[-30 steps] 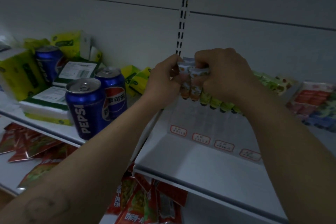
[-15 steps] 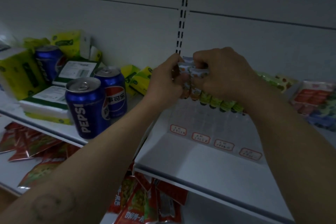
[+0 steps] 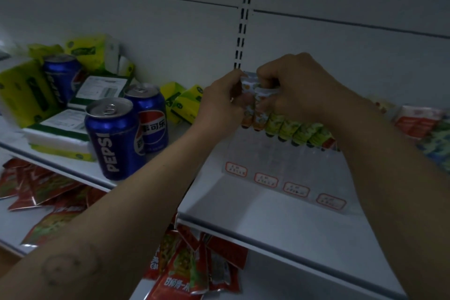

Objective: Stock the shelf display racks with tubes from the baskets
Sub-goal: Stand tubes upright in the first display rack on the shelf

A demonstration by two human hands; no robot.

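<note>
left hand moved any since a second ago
No. The left hand stays put, still pinching the orange tube just below the foot of the slotted upright.

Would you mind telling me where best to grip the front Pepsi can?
Grip the front Pepsi can round its mid side wall, coming from the front: it stands upright near the shelf edge, with a second can close behind on its right.

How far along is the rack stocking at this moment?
Done: a row of green tubes stands in the clear rack. In hand: the left hand and right hand both pinch the orange tubes at the rack's left end. Left: cannot tell, since no basket is in view.
</note>
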